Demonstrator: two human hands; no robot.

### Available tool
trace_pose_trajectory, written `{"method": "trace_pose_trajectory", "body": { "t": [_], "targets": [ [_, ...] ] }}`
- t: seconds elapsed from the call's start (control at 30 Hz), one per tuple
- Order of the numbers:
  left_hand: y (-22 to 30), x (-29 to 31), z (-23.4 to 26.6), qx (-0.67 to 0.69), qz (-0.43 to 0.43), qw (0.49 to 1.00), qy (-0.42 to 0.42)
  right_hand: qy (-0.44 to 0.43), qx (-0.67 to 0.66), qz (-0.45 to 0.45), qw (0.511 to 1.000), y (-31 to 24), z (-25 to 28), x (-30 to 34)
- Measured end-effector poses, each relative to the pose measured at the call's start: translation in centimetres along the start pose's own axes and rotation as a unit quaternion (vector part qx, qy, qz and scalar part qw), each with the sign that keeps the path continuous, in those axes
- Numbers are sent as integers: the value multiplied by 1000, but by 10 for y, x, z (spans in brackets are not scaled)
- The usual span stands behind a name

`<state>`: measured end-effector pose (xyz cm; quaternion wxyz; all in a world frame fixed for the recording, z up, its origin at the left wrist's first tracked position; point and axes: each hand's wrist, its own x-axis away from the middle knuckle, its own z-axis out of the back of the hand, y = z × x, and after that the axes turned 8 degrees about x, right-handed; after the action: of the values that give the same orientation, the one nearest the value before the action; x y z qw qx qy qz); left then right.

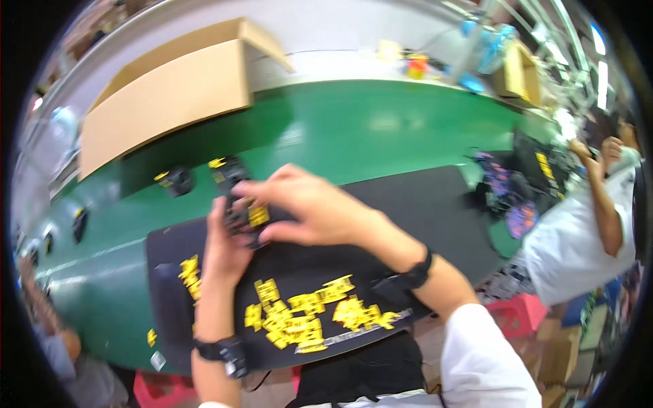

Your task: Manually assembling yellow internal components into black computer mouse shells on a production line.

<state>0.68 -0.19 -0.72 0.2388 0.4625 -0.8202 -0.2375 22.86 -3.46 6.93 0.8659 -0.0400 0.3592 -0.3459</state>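
Both my hands meet over the left part of a black mat (422, 204). My left hand (226, 248) is closed around a small black item with a yellow tag (258, 216), its exact kind blurred. From the right, my right hand (309, 209) grips the same item, thumb and fingers on either side of the tag. Just beyond them lies another black item with a yellow tag (231, 170), and a similar black bundle (180, 181) rests to its left. Loose yellow tags (292, 319) are spread over the mat close to me, with more beside my left forearm.
A large open cardboard box (170, 102) stands at the back left of the green table (381, 122). Black and purple goods (507, 183) are heaped at the right, near another person in white (578, 238). Another person's arm (44, 306) shows at the far left.
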Motion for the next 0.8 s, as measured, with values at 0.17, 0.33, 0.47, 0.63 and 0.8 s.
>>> {"method": "trace_pose_trajectory", "body": {
  "t": [0.17, 0.33, 0.47, 0.63, 0.8],
  "targets": [
    [-2, 0, 16, 42, 59, 997, 24, -41, 114, 69, 990, -9, -12, 6],
    [1, 0, 15, 27, 56, 998, 8, -43, 152, 38, 987, -16, -26, 11],
    [1, 0, 21, 24, 51, 998, -5, -51, 159, 32, 985, -23, -31, 9],
    [0, 4, 19, -1, 88, 996, -18, -76, 178, 41, 980, -37, -23, 20],
    [-9, 4, -4, -15, 98, 993, -70, 64, 209, 87, 972, -54, -14, 44]
  ]
}}
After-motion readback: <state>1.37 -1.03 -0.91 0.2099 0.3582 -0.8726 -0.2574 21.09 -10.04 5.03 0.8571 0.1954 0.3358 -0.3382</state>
